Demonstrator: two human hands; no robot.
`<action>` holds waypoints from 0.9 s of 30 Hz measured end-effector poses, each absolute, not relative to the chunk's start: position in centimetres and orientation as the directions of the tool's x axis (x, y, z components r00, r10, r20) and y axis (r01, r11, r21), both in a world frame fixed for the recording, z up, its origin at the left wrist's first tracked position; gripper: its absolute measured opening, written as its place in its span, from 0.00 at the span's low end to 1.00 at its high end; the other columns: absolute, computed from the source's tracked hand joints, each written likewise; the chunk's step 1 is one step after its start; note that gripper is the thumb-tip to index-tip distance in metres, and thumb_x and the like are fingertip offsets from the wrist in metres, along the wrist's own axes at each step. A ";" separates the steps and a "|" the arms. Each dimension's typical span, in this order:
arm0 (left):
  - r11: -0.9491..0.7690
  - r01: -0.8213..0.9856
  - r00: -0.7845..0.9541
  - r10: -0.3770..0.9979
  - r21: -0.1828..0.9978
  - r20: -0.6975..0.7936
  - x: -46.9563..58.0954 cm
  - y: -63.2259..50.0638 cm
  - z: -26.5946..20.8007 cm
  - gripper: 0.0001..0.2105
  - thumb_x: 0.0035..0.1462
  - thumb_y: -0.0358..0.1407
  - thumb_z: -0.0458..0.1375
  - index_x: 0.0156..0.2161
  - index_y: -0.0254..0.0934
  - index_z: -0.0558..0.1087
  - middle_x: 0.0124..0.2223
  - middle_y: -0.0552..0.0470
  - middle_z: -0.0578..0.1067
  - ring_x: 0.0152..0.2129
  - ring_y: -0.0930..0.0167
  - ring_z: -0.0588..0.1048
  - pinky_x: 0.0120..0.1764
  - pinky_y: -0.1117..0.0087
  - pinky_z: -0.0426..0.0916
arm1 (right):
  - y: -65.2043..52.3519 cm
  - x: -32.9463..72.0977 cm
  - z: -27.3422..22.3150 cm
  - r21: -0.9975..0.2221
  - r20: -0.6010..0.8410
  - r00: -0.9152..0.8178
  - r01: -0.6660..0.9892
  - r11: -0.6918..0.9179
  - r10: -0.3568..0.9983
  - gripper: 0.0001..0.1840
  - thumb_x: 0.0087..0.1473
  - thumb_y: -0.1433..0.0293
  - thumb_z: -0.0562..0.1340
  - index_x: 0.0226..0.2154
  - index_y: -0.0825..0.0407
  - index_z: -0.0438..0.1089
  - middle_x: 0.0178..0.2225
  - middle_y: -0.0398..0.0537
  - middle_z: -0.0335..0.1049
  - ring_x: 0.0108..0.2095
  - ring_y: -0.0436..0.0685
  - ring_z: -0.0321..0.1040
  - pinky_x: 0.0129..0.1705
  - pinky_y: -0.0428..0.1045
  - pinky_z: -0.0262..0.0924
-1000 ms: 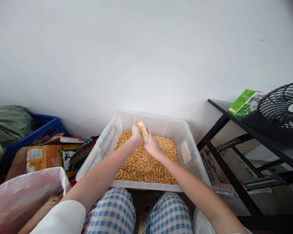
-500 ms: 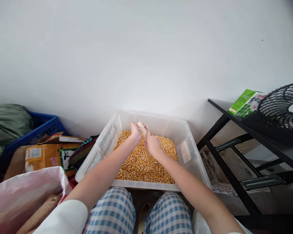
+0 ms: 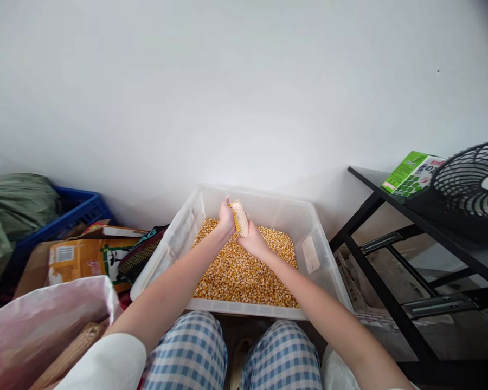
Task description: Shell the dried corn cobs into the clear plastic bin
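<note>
1. Left hand (image 3: 226,218) is closed around one side of a corn cob (image 3: 241,216), its fingers partly hidden behind the cob.
2. Curled against the near end of the same cob is the right hand (image 3: 252,239); how far its fingers wrap underneath cannot be told.
3. Slightly tilted, the cob is held above loose kernels (image 3: 244,279), within the outline of a plastic bin (image 3: 244,310). Its bared face is pale and pitted; yellow kernels line the left edge.
4. The loose kernels are small, hard-looking and glossy, gold mixed with cream, heaped in an uneven layer.
5. The bin is cloudy and translucent, a rectangle with sloping walls and a thick rim.
6. At lower left, a crinkled pink-white sack (image 3: 106,290) holds a rough, brownish, rod-like piece (image 3: 71,352).
</note>
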State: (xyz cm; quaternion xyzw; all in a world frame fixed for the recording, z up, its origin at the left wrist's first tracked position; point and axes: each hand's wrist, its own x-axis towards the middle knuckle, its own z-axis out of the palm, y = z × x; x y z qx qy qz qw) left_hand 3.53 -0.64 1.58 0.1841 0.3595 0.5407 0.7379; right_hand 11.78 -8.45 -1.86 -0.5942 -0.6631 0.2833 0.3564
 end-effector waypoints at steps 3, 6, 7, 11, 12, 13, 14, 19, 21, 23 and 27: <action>0.309 -0.619 0.115 0.945 0.722 -0.307 2.9 0.0 1.3 0.22 0.54 0.51 0.40 0.23 0.36 0.63 0.15 0.53 0.63 0.14 0.71 0.67 0.19 0.71 0.62 | -8.2 11.9 -1.9 -0.861 0.058 -0.083 0.500 0.092 0.995 0.23 0.41 0.72 0.54 0.44 0.51 0.54 0.29 0.42 0.64 0.22 0.49 0.62 0.22 0.44 0.55; 0.324 -0.567 0.117 0.942 0.757 -0.316 2.4 0.5 1.2 0.25 0.53 0.53 0.37 0.23 0.36 0.64 0.16 0.52 0.64 0.11 0.72 0.64 0.17 0.71 0.59 | -7.9 12.6 -1.4 -0.803 0.078 -0.001 0.593 0.063 0.997 0.20 0.42 0.70 0.55 0.42 0.52 0.55 0.30 0.44 0.65 0.24 0.51 0.64 0.24 0.45 0.56; 0.345 -0.558 0.134 0.935 0.755 -0.328 2.4 0.5 1.1 0.25 0.53 0.54 0.37 0.24 0.36 0.64 0.16 0.52 0.64 0.11 0.72 0.64 0.16 0.71 0.58 | -7.8 12.8 -1.2 -0.744 0.109 0.048 0.666 0.050 0.993 0.20 0.43 0.69 0.55 0.42 0.52 0.55 0.30 0.45 0.66 0.27 0.53 0.65 0.26 0.45 0.56; 0.415 -0.586 0.201 0.906 0.696 -0.372 3.3 0.0 0.9 0.22 0.52 0.52 0.40 0.25 0.35 0.64 0.17 0.52 0.65 0.13 0.71 0.66 0.19 0.70 0.61 | -8.2 12.6 -0.8 -0.404 0.145 0.095 0.914 -0.028 0.985 0.22 0.47 0.69 0.55 0.46 0.55 0.54 0.32 0.53 0.69 0.32 0.58 0.67 0.32 0.48 0.56; 0.399 -0.612 0.190 0.912 0.683 -0.364 3.6 -0.2 0.8 0.21 0.53 0.51 0.40 0.25 0.36 0.63 0.16 0.52 0.64 0.13 0.71 0.66 0.19 0.70 0.62 | -8.4 12.3 -0.8 -0.349 0.131 0.083 0.937 -0.033 0.988 0.24 0.47 0.69 0.55 0.48 0.56 0.52 0.32 0.54 0.69 0.32 0.58 0.67 0.33 0.49 0.56; 0.367 -0.638 0.162 0.923 0.677 -0.348 4.0 -0.4 0.6 0.21 0.53 0.51 0.40 0.24 0.36 0.63 0.16 0.52 0.64 0.12 0.71 0.66 0.19 0.70 0.62 | -8.5 12.0 -0.9 -0.327 0.118 0.068 0.945 -0.026 0.991 0.27 0.47 0.70 0.55 0.50 0.56 0.50 0.32 0.54 0.69 0.33 0.59 0.67 0.33 0.49 0.56; 0.321 -0.656 0.114 0.937 0.683 -0.331 4.2 -0.5 0.5 0.21 0.53 0.51 0.40 0.24 0.36 0.62 0.15 0.53 0.63 0.12 0.71 0.66 0.19 0.70 0.62 | -8.6 11.6 -1.0 -0.341 0.111 0.051 0.940 -0.010 0.992 0.29 0.47 0.71 0.54 0.52 0.57 0.48 0.32 0.54 0.69 0.33 0.58 0.67 0.34 0.49 0.56; 0.167 -0.601 -0.002 0.978 0.781 -0.210 4.5 -0.8 0.1 0.23 0.52 0.55 0.42 0.20 0.37 0.59 0.12 0.55 0.60 0.11 0.73 0.65 0.18 0.73 0.61 | -8.7 10.8 -1.4 -0.626 0.166 0.013 0.774 0.096 0.986 0.35 0.42 0.75 0.55 0.54 0.53 0.45 0.36 0.50 0.69 0.34 0.57 0.67 0.32 0.47 0.57; 0.160 -0.599 0.033 0.984 0.784 -0.176 4.5 -0.7 0.2 0.23 0.51 0.55 0.43 0.19 0.37 0.59 0.12 0.55 0.60 0.12 0.73 0.65 0.18 0.73 0.61 | -8.6 10.8 -1.6 -0.730 0.175 0.031 0.675 0.109 0.984 0.33 0.40 0.75 0.55 0.52 0.53 0.50 0.34 0.48 0.68 0.31 0.56 0.66 0.30 0.47 0.57; 0.149 -0.618 0.046 0.987 0.772 -0.154 4.3 -0.4 0.2 0.23 0.50 0.55 0.45 0.20 0.37 0.59 0.13 0.56 0.60 0.12 0.74 0.65 0.18 0.74 0.61 | -8.4 10.8 -1.8 -0.833 0.142 0.015 0.542 0.112 0.990 0.28 0.40 0.74 0.55 0.48 0.52 0.54 0.30 0.45 0.67 0.26 0.53 0.64 0.25 0.46 0.56; 0.172 -0.598 0.086 0.985 0.783 -0.150 3.5 0.2 0.4 0.22 0.50 0.54 0.46 0.23 0.36 0.64 0.15 0.56 0.63 0.12 0.76 0.63 0.17 0.75 0.59 | -7.8 11.4 -2.1 -0.940 0.072 -0.031 0.333 0.078 0.997 0.23 0.41 0.72 0.54 0.44 0.51 0.56 0.23 0.39 0.61 0.17 0.48 0.57 0.18 0.44 0.51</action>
